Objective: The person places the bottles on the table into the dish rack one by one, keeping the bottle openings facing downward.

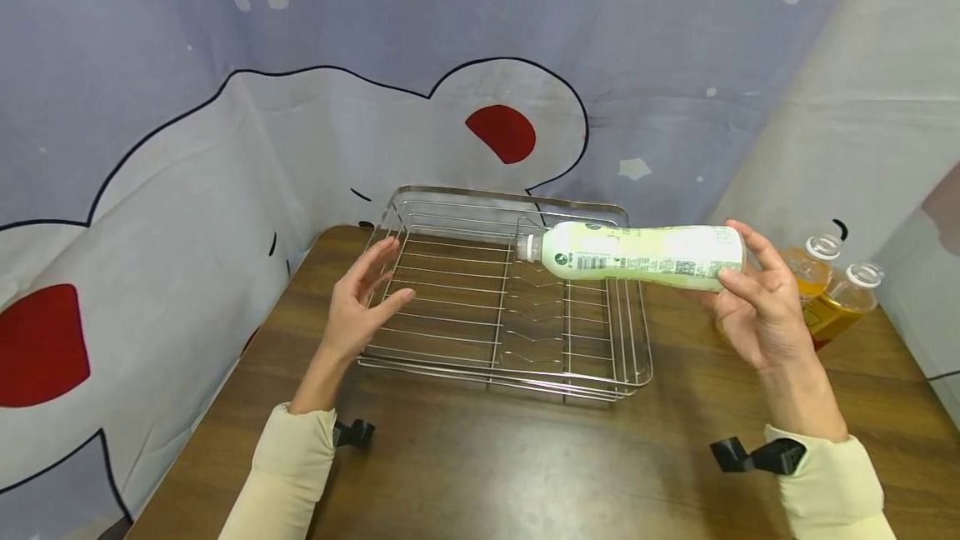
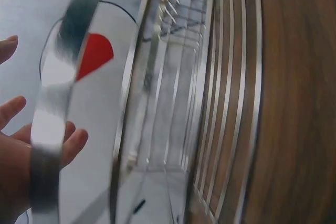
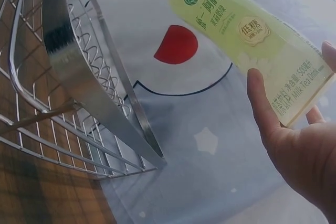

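Observation:
A pale green milk tea bottle (image 1: 645,252) lies sideways in the air over the right part of a wire dish rack (image 1: 450,298), its neck pointing left. My right hand (image 1: 765,307) grips the bottle by its base end, thumb on the near side. The right wrist view shows the printed label of the milk tea bottle (image 3: 247,40) and my fingers at its bottom. Over the rack's left side, my left hand (image 1: 360,302) is held with thumb and fingers spread apart and nothing between them. Past the rack's metal rim (image 2: 52,108), the left wrist view shows those spread fingers.
Two bottles of orange-yellow drink, one of them an orange bottle (image 1: 813,265) and the other a yellow bottle (image 1: 840,307), stand behind my right hand. The rack rests on a brown wooden table (image 1: 480,457). A patterned cloth (image 1: 360,132) hangs behind and beside it.

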Tool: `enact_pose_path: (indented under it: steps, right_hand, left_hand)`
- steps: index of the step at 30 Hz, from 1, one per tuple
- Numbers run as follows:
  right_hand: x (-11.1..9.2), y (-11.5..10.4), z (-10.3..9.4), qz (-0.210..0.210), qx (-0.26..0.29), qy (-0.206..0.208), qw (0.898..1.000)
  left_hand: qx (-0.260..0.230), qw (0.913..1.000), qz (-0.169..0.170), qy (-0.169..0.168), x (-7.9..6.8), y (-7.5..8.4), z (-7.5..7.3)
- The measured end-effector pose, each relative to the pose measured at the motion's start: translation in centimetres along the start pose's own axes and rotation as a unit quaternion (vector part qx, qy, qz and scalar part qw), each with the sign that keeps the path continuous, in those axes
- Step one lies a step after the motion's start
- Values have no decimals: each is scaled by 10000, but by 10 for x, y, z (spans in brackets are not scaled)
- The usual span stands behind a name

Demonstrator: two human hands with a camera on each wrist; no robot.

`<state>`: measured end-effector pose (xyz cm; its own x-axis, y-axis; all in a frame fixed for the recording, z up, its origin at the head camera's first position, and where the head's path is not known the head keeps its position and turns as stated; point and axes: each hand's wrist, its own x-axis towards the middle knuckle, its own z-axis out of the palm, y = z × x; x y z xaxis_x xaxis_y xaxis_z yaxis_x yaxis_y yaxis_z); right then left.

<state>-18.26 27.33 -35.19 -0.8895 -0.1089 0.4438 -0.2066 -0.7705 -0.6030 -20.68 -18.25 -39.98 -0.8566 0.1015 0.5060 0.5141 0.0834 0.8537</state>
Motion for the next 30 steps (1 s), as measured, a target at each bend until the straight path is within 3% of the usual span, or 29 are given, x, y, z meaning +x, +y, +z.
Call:
enact_pose_path:
  steps: [4, 8, 13, 17, 21, 30]
  right_hand:
    - [1, -1, -3, -22, 71, -105, 9999]
    - [3, -3, -5, -21, 78, -89, 9999]
    - [5, -4, -5, -33, -59, 11, 10000]
    - [7, -5, -5, -47, -125, 105, 9999]
    - [10, -5, -5, -21, -152, 135, 9998]
    - [18, -9, -5, -47, -534, 218, 9983]
  left_hand:
    - [778, 9965, 29, 299, -5, 5, -5]
    - [1777, 9821, 323, 530, -6, 8, -11]
    - [2332, 9688, 540, 646, -11, -10, -27]
    - [2349, 9695, 362, 605, -18, -21, -37]
    - [2277, 9726, -59, 458, -25, -29, -43]
    - [1923, 9773, -857, -217, -35, -39, -50]
